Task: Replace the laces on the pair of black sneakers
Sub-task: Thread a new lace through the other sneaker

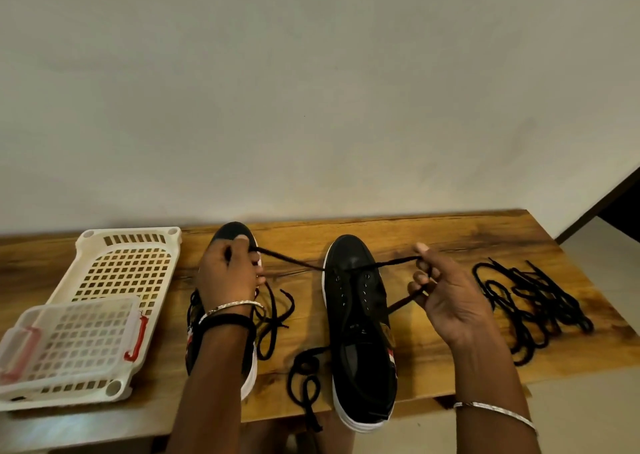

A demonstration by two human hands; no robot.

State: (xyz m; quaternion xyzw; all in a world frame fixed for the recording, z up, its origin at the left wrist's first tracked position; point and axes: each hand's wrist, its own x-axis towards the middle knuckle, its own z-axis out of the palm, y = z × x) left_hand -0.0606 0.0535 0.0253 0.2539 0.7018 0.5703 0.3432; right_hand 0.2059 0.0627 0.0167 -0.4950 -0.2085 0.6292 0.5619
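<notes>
A black sneaker with a white sole (360, 332) lies on the wooden table, toe pointing away from me. A black lace (294, 261) runs through its front eyelets and is stretched out to both sides. My left hand (230, 273) grips the lace's left end, raised above the second black sneaker (232, 231), which it mostly hides. My right hand (446, 294) pinches the lace's right end between thumb and fingers, just right of the shoe. A loose black lace (306, 377) lies between the two shoes near the table's front edge.
A white perforated plastic basket (138, 242) sits at the left, with a clear lidded box with red clips (72, 336) on top of it. A heap of loose black laces (530, 304) lies at the right. The wooden table (450, 235) stands against a plain wall.
</notes>
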